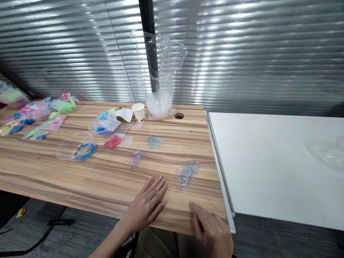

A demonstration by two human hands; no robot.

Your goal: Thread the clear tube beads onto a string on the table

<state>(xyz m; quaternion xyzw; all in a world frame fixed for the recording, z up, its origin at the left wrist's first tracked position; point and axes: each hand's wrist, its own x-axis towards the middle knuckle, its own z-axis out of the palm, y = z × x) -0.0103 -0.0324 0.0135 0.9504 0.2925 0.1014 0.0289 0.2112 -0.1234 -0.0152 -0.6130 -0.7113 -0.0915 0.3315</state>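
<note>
My left hand point(146, 204) lies flat on the wooden table point(110, 187), fingers stretched out and nothing held. Just beyond its fingertips and to the right is a loose pile of small clear-blue tube beads point(188, 174). My right hand point(211, 231) rests at the table's front right corner, index finger stretched forward on the wood. Its other fingers are partly hidden, and no object shows in it. Farther back lie a pile of purple tube beads point(137, 158) and a pile of teal tube beads point(154, 141).
A clear plastic lid point(66, 148) overlaps a blue ring-shaped bundle point(88, 152). Behind stand a white paper cup point(138, 112) and a plastic bag of white material point(159, 104). Red beads point(113, 141) sit bagged nearby; colourful packets point(38, 110) fill the left. A white table point(276, 165) adjoins right.
</note>
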